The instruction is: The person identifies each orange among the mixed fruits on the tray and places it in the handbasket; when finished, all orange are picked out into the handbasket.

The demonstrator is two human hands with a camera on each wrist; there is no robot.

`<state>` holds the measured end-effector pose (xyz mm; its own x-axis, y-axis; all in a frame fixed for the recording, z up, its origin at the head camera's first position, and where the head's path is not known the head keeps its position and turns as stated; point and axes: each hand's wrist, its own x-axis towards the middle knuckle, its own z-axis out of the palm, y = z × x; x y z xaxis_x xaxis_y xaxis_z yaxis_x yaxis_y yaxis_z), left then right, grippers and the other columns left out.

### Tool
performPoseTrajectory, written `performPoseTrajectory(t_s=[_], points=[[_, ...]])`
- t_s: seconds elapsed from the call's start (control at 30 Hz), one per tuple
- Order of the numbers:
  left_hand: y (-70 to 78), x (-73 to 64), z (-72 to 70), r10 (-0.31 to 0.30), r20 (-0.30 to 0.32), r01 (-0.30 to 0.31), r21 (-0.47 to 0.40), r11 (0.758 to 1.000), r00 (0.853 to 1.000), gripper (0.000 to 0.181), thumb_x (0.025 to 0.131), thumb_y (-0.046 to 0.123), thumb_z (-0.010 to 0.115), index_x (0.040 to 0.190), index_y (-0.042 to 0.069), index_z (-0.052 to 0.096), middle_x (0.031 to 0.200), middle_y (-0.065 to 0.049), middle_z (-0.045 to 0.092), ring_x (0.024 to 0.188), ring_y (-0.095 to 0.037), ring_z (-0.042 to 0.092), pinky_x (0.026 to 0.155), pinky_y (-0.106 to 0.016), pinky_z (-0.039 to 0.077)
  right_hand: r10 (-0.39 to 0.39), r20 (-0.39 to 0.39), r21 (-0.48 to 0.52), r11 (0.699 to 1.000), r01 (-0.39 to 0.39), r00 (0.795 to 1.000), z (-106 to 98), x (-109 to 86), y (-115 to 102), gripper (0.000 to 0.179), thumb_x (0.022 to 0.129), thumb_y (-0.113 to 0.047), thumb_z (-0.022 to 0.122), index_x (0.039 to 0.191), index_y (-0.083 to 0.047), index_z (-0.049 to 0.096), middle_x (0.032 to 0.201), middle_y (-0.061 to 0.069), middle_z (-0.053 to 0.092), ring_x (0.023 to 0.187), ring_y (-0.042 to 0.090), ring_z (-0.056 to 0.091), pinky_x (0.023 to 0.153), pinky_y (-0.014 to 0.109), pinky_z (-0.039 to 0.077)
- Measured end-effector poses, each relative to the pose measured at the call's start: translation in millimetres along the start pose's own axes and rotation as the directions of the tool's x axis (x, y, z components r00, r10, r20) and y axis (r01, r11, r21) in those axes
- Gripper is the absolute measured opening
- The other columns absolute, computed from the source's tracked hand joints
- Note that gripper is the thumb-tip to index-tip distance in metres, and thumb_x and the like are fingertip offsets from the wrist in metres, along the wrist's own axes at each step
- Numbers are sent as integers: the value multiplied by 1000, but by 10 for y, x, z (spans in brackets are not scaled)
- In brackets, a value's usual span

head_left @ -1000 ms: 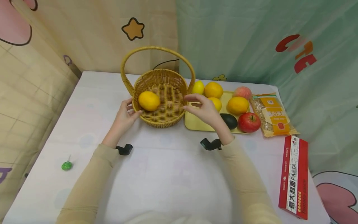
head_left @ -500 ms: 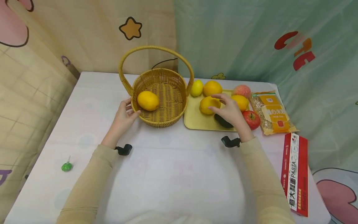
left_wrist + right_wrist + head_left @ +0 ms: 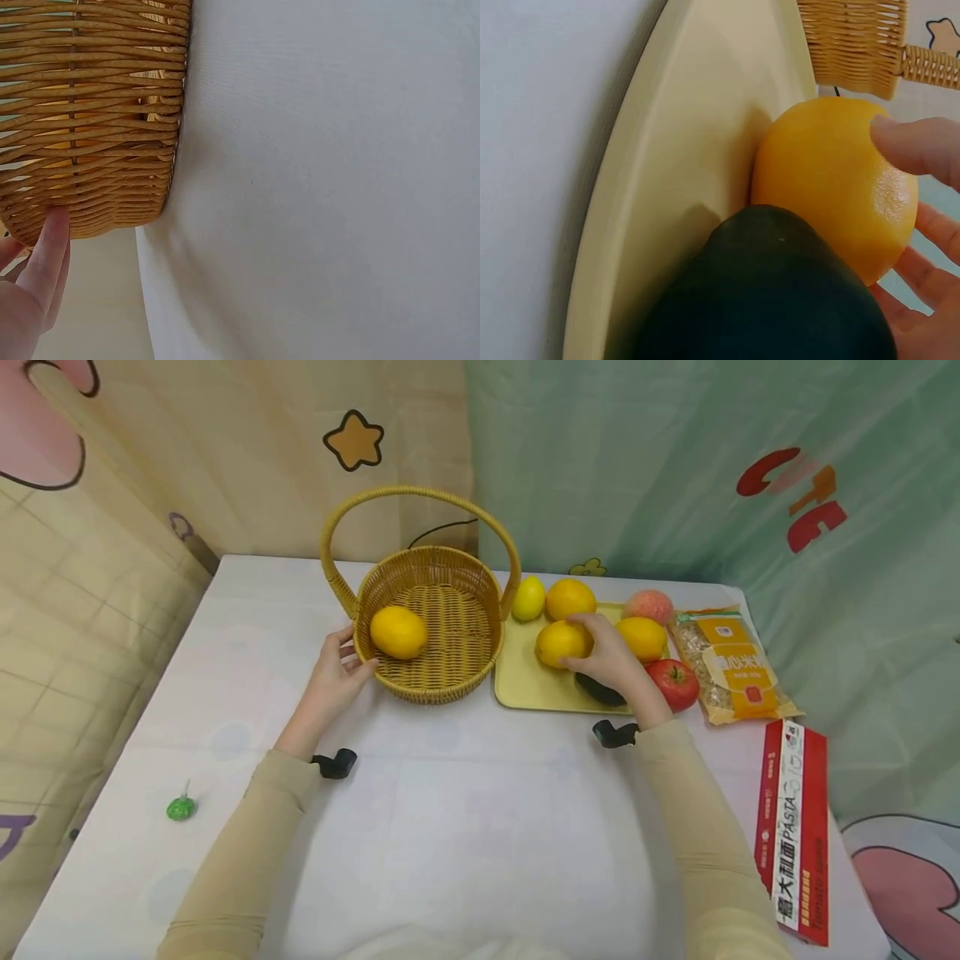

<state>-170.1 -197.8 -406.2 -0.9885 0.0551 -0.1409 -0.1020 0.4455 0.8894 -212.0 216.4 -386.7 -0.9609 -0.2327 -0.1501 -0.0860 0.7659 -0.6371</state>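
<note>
My left hand [image 3: 335, 672] holds the side of a wicker basket [image 3: 431, 695] with a tall arched handle. In the left wrist view, a straight finger [image 3: 46, 255] lies against its woven wall [image 3: 97, 135]. Inside the basket is a large yellow-orange lemon [image 3: 399, 632]. Over the yellow tray [image 3: 517, 689], my right hand [image 3: 611, 656] grips another lemon [image 3: 558, 643], thumb [image 3: 919, 150] on one side and fingers curved round the other. A dark green avocado [image 3: 772, 292] lies close beside that lemon, partly hidden under the right hand in the head view.
Also at the tray are a bright yellow lemon [image 3: 528, 599], two yellow-orange ones [image 3: 572, 600], a peach [image 3: 648, 607] and a red apple [image 3: 675, 683]. To the right are a grain bag [image 3: 735, 664] and a red pasta box [image 3: 795, 831]. A green-wrapped lollipop [image 3: 180, 808] lies left.
My right hand has moved right from the basket's rim to the tray and closed round a lemon there. The left hand stays at the basket.
</note>
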Motion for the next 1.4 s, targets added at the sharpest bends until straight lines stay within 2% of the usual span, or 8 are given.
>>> performPoseTrajectory(t_s=[0.2,0.47,0.67,0.97,1.13,1.27,1.4], points=[[8,-16,0,-12,4,12,13,1000,1000,70,99,13,57,153,1,15,155,-23,26,137,-38,41,112,-46,43,14,17,-54,998,-13,1000,32,37,24,76,82,-16,79,146,-6,39,146,20,36,133,38,36,119,56,28],[64,-26,-6,-20,6,21,-12,1000,1000,72,98,12,58,153,0,14,154,-24,26,138,-38,40,115,-46,41,43,16,-114,993,-41,999,30,67,8,81,80,-22,83,146,-7,38,143,21,34,130,38,36,118,57,29],[60,-14,-6,-19,-6,19,5,1000,1000,70,98,13,58,153,1,16,154,-22,27,139,-36,39,115,-45,40,50,10,-87,995,-49,999,52,65,2,82,80,-22,82,146,-5,36,145,19,39,131,37,39,119,56,30],[31,-23,10,-5,-19,5,-16,1000,1000,69,98,9,58,153,-1,17,154,-24,28,138,-38,39,115,-46,40,33,-56,-54,998,-36,998,95,-3,-29,82,79,-24,83,143,-1,37,143,18,44,128,36,43,117,54,34],[30,-28,10,-7,-24,6,-27,1000,1000,69,97,9,58,153,-1,18,153,-24,29,138,-38,40,115,-45,40,8,-82,2,1000,-8,997,39,-129,-184,84,79,-30,83,144,-2,37,143,19,44,125,36,45,114,56,37],[35,-27,14,-11,-18,11,-32,999,1000,70,98,10,58,153,0,16,154,-24,28,139,-37,39,116,-46,39,-60,-101,51,997,65,993,24,-252,-422,82,76,-32,84,140,-3,42,139,16,49,120,33,49,108,53,45],[31,-33,8,-11,-17,11,-30,999,1000,70,98,9,57,154,0,15,154,-24,27,139,-37,38,116,-45,39,-149,-102,114,981,160,984,98,-295,-721,81,73,-31,86,137,-4,45,134,13,53,116,28,53,103,47,50]])
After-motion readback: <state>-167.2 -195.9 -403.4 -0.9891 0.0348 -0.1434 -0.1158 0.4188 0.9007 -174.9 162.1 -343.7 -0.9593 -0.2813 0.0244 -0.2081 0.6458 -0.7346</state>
